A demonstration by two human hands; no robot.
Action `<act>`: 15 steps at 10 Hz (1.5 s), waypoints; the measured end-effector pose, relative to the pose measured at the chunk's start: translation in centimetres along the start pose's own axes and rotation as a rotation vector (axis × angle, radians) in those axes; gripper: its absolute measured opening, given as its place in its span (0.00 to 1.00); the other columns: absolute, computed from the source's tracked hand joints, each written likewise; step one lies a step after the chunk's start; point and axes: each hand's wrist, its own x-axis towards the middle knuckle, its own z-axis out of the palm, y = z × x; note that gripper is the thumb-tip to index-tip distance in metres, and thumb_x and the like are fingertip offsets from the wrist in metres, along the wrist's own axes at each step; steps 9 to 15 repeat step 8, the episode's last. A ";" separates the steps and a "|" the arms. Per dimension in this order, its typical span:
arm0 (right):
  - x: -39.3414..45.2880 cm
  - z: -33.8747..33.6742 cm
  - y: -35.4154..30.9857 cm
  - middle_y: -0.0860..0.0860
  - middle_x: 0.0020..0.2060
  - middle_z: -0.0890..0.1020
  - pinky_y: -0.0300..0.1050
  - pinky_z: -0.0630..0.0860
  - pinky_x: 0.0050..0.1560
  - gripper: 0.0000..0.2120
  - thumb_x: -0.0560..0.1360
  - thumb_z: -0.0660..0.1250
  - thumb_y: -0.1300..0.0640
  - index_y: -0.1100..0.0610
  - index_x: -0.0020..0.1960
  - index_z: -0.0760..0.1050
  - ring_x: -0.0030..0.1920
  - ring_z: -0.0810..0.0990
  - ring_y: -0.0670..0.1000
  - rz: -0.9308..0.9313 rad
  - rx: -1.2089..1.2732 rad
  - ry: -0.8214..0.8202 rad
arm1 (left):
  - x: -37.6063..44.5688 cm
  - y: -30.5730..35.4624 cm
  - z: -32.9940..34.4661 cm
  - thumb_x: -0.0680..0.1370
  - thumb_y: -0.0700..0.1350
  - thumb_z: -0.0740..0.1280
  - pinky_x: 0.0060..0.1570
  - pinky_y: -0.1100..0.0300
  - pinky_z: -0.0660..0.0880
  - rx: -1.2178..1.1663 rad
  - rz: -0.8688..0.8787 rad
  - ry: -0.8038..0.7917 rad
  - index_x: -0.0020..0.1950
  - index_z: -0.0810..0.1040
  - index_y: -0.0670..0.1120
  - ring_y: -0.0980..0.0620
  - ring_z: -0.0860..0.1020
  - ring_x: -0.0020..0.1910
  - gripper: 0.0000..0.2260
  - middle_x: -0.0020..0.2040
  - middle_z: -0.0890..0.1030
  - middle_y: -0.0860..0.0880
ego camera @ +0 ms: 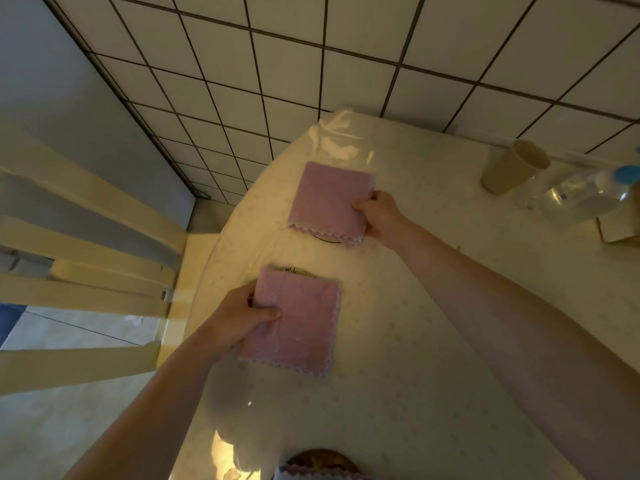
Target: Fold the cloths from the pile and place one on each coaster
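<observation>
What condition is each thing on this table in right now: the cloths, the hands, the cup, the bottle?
Far pink folded cloth: folded, over a mostly hidden coaster, pinched by the right hand.
Near pink folded cloth: folded, partly over a coaster, gripped by the left hand.
Beige paper cup: upright; contents not visible.
Clear plastic bottle with blue cap: lying down, capped.

We see two folded cloths on the table [433, 341] near its left edge, the far cloth [327, 202] behind the near cloth [301, 327], each on a coaster. A cup [512, 166] and a bottle [581, 195] stand at the far right; a chair [86, 237] sits left of the table.
</observation>
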 end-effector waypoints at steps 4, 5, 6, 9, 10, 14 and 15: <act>-0.7 -1.2 1.4 0.54 0.47 0.75 0.50 0.75 0.40 0.18 0.74 0.66 0.51 0.61 0.57 0.67 0.45 0.77 0.56 -0.305 -0.617 0.257 | 0.3 -1.6 -0.9 0.70 0.49 0.75 0.47 0.49 0.79 0.235 0.040 0.350 0.45 0.81 0.51 0.51 0.80 0.44 0.07 0.42 0.83 0.51; -1.0 -1.3 1.7 0.55 0.46 0.76 0.47 0.68 0.38 0.20 0.76 0.64 0.49 0.60 0.59 0.62 0.43 0.77 0.57 -0.356 -0.782 0.319 | 0.2 -1.5 -0.6 0.71 0.50 0.74 0.44 0.55 0.75 0.357 0.099 0.408 0.47 0.80 0.50 0.53 0.78 0.43 0.09 0.42 0.81 0.53; -1.7 -1.5 2.0 0.59 0.51 0.78 0.47 0.69 0.40 0.21 0.76 0.63 0.51 0.59 0.62 0.60 0.48 0.79 0.61 -0.304 -0.834 0.363 | -0.1 -1.6 -0.7 0.70 0.51 0.74 0.46 0.54 0.76 0.404 0.133 0.443 0.49 0.79 0.51 0.52 0.78 0.44 0.11 0.43 0.81 0.54; -5.0 -2.8 2.7 0.58 0.55 0.78 0.45 0.69 0.44 0.21 0.74 0.62 0.57 0.59 0.65 0.62 0.52 0.78 0.60 -0.245 -0.840 0.311 | -1.2 -0.9 -1.3 0.76 0.46 0.70 0.43 0.59 0.70 0.360 0.176 0.530 0.52 0.77 0.49 0.50 0.78 0.46 0.06 0.46 0.80 0.52; -5.0 -2.8 2.7 0.58 0.55 0.78 0.45 0.69 0.44 0.21 0.74 0.62 0.57 0.59 0.65 0.62 0.52 0.78 0.60 -0.245 -0.840 0.311 | -1.2 -0.9 -1.3 0.76 0.46 0.70 0.43 0.59 0.70 0.360 0.176 0.530 0.52 0.77 0.49 0.50 0.78 0.46 0.06 0.46 0.80 0.52; -5.0 -2.8 2.7 0.58 0.55 0.78 0.45 0.69 0.44 0.21 0.74 0.62 0.57 0.59 0.65 0.62 0.52 0.78 0.60 -0.245 -0.840 0.311 | -1.2 -0.9 -1.3 0.76 0.46 0.70 0.43 0.59 0.70 0.360 0.176 0.530 0.52 0.77 0.49 0.50 0.78 0.46 0.06 0.46 0.80 0.52; -5.0 -2.8 2.7 0.58 0.55 0.78 0.45 0.69 0.44 0.21 0.74 0.62 0.57 0.59 0.65 0.62 0.52 0.78 0.60 -0.245 -0.840 0.311 | -1.2 -0.9 -1.3 0.76 0.46 0.70 0.43 0.59 0.70 0.360 0.176 0.530 0.52 0.77 0.49 0.50 0.78 0.46 0.06 0.46 0.80 0.52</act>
